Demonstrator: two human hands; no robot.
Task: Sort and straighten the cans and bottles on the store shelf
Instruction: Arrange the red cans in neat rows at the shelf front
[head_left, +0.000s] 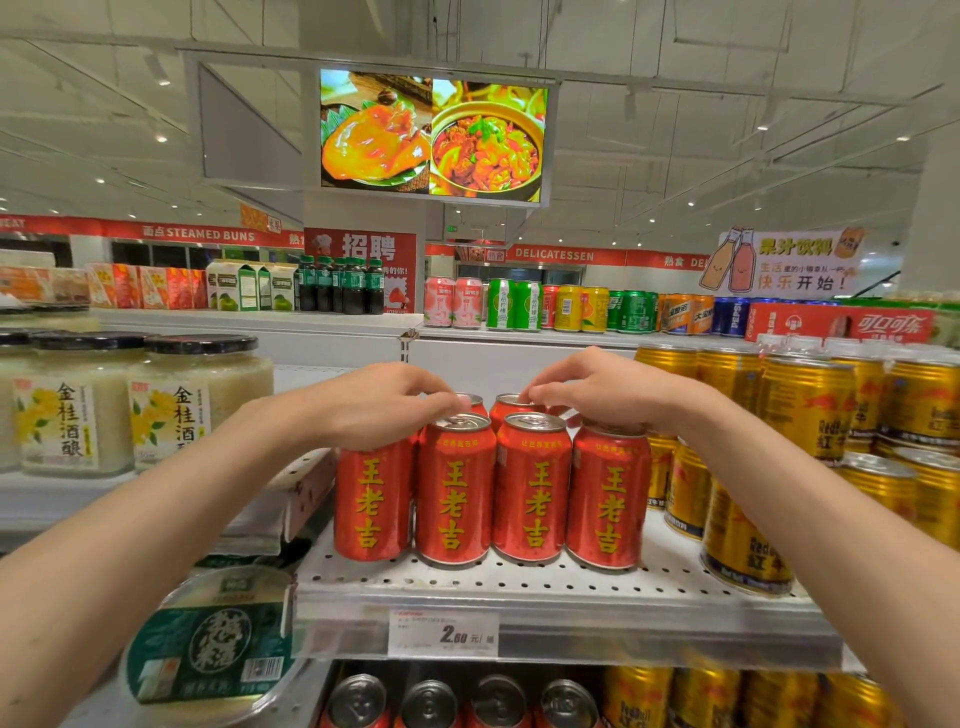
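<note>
Four red cans (488, 493) stand side by side along the front of a perforated metal shelf (519, 582), touching or nearly touching, with at least two more red cans (511, 402) upright just behind the middle pair. All stand with their long axes vertical, tops up, and the yellow lettering on the front four faces out toward the aisle.

Both hands reach in from above. The left hand (384, 402) lies over the top of the leftmost front can, its fingers curled and the fingertips meeting at the rim of a back can; it seems to pinch that rim, though the contact is partly hidden. The right hand (597, 387) rests over the top of the rightmost front can, its fingers curled, thumb and forefinger pinching the rim of the other back can. The two sets of fingertips are near each other, above the two middle front cans.

A narrow strip of bare shelf runs between the front cans and the shelf lip, where a price tag (444, 633) hangs. Gold cans (743, 530) crowd the right side, just beside the rightmost red can. To the left, a cardboard tray (306, 488) edge sits close to the leftmost can, with glass jars (171, 400) beyond it.
</note>
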